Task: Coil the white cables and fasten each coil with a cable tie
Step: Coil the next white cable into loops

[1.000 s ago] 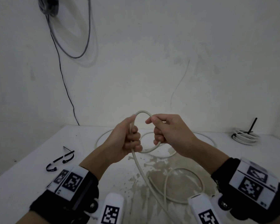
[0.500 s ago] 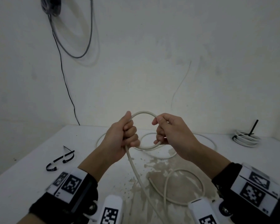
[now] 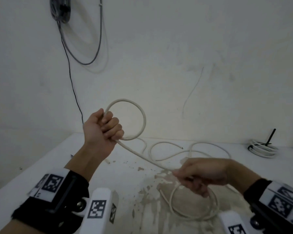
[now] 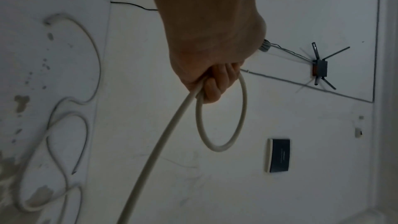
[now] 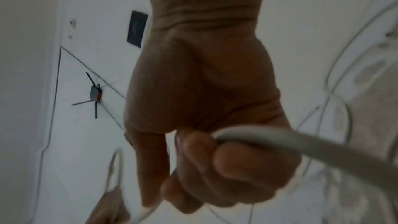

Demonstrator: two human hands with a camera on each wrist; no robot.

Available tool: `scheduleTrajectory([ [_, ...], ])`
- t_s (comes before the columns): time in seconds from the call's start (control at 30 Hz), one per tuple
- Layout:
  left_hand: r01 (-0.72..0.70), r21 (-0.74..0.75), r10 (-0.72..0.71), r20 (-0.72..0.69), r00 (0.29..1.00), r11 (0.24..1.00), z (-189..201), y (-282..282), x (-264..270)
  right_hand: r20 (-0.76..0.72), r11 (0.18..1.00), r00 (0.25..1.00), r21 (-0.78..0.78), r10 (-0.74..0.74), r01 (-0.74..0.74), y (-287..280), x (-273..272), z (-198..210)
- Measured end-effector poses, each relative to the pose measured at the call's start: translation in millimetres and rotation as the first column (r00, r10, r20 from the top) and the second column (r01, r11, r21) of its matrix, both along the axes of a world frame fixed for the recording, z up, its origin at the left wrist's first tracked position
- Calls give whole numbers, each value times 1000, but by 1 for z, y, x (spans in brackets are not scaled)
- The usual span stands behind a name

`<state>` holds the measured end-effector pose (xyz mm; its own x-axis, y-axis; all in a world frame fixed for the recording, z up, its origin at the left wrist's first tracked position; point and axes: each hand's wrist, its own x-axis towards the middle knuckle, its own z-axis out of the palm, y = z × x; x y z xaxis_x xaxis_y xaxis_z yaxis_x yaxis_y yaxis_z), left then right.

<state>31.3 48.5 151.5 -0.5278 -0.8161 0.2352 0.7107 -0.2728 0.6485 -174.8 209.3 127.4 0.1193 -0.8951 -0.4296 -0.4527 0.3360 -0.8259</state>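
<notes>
The white cable (image 3: 143, 123) forms one raised loop, gripped in the fist of the left hand (image 3: 102, 130), then slants down right to the right hand (image 3: 201, 174), whose fingers curl round it. Its slack lies on the stained table (image 3: 41, 166) beneath. A tied coil (image 3: 262, 148) sits far right; dark cables (image 3: 85, 53) hang on the far wall.

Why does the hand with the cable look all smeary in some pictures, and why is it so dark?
Head view: the right hand is smeared because it is moving, while the left hand and its white cable loop look sharp. Right wrist view: the hand fills the picture, dim and blurry, and the cable streaks. Left wrist view: clearer but dim, with bent-looking wall lines.
</notes>
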Motion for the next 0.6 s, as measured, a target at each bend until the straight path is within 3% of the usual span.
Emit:
scheduleTrajectory([
  [0.13,47,-127,-35,90,995,991,-2,4,4,-83,939,941,-136,-329,317,-7,-16,23],
  [0.23,61,-266,6,247,969,962,-5,9,-6,187,826,838,-158,-513,541,-21,-15,36],
  [0.3,72,-394,80,356,931,916,-9,14,-12,399,789,746,-81,-534,608,-26,-6,47],
  [0.37,100,-505,149,430,891,857,-13,19,-17,518,790,706,-90,-483,606,-29,8,57],
  [0.5,95,-587,260,490,832,804,-15,29,-28,537,802,748,-200,-391,563,-34,37,65],
  [0.6,12,-620,361,473,803,784,-18,34,-34,511,748,764,-303,-395,590,-39,55,61],
])
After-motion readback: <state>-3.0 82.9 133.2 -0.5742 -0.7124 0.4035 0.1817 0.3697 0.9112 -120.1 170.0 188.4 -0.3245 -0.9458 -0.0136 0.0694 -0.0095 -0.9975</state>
